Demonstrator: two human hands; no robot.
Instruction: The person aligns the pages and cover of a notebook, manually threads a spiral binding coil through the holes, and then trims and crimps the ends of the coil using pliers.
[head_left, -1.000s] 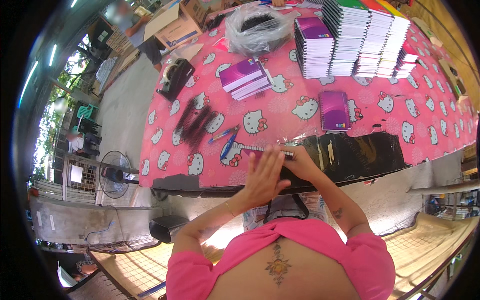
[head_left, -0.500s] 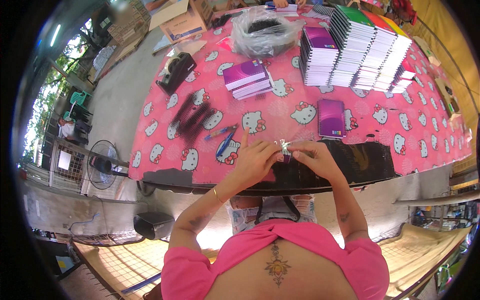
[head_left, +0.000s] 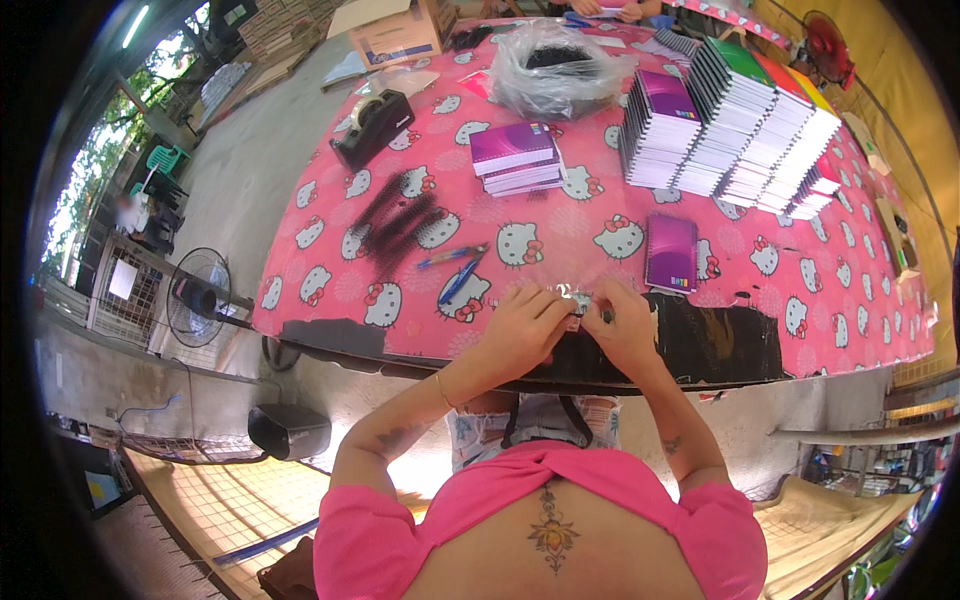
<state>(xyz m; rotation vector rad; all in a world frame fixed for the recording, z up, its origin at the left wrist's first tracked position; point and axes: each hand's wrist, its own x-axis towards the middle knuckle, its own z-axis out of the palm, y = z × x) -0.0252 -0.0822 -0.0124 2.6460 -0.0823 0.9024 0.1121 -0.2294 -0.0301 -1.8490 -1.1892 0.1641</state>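
Both hands meet at the near edge of the tabletop [head_left: 330,300], which carries a pink patterned cover. The left hand [head_left: 520,330] and the right hand [head_left: 625,330] have their fingers closed together on a small shiny wrapped item [head_left: 578,298], pinched between the fingertips of both hands just above the tabletop edge. Two blue pens [head_left: 455,268] lie just left of the left hand. A single purple notebook [head_left: 671,253] lies near the right hand, farther in. Stacks of notebooks [head_left: 740,125], a clear plastic bag [head_left: 555,65] and a black tape dispenser [head_left: 372,125] stand well apart at the far side.
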